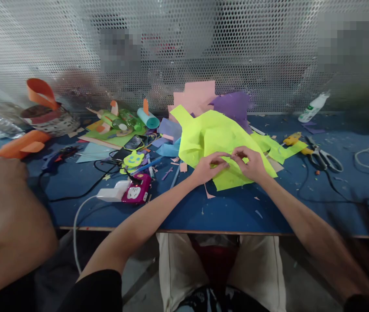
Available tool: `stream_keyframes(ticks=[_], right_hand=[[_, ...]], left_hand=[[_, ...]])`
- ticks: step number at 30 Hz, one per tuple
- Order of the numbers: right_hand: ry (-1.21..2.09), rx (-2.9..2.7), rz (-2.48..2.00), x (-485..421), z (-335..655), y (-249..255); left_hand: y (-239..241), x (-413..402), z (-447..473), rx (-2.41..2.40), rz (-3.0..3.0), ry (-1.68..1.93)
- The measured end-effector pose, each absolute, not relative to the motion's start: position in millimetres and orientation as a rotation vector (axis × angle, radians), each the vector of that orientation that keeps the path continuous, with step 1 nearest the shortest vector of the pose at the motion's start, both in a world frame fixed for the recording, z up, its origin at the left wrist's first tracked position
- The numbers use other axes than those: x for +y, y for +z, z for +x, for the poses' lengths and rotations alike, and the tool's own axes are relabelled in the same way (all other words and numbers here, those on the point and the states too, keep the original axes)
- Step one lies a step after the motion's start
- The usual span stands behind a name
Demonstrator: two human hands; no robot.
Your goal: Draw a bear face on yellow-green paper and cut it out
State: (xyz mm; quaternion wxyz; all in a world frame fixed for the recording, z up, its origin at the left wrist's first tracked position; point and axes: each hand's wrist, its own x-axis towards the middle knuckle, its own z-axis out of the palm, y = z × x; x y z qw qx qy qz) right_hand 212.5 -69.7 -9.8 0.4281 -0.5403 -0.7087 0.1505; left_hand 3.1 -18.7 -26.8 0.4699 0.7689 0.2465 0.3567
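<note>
A crumpled sheet of bright yellow-green paper (213, 138) lies on the blue table (236, 208) in front of me. My left hand (208, 168) rests on its near edge with thumb and fingers pinched on the paper. My right hand (251, 162) meets it fingertip to fingertip and pinches the same edge. Pink paper (195, 97) and purple paper (233, 106) lie behind the yellow-green sheet.
Scissors (324, 158) and a yellow glue gun (293, 139) lie to the right, with a white bottle (312, 108) and cables. Left are a magenta device (136, 190), a white charger (111, 193), paper crafts and another person's arm (5, 203). A perforated screen (184, 52) backs the table.
</note>
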Motion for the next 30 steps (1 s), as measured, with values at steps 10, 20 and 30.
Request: stream_keyframes(ticks=[10, 20, 30], right_hand=[[0.342, -1.719, -1.336, -69, 214, -10], [0.407, -1.756, -1.331, -69, 213, -12], [0.451, -1.494, -1.307, -71, 200, -10]], left_hand=[[-27, -22, 5, 0.588, 1.871, 0.913], [-28, -23, 7, 0.636, 1.808, 0.965], [-27, -27, 12, 0.736, 1.664, 1.083]])
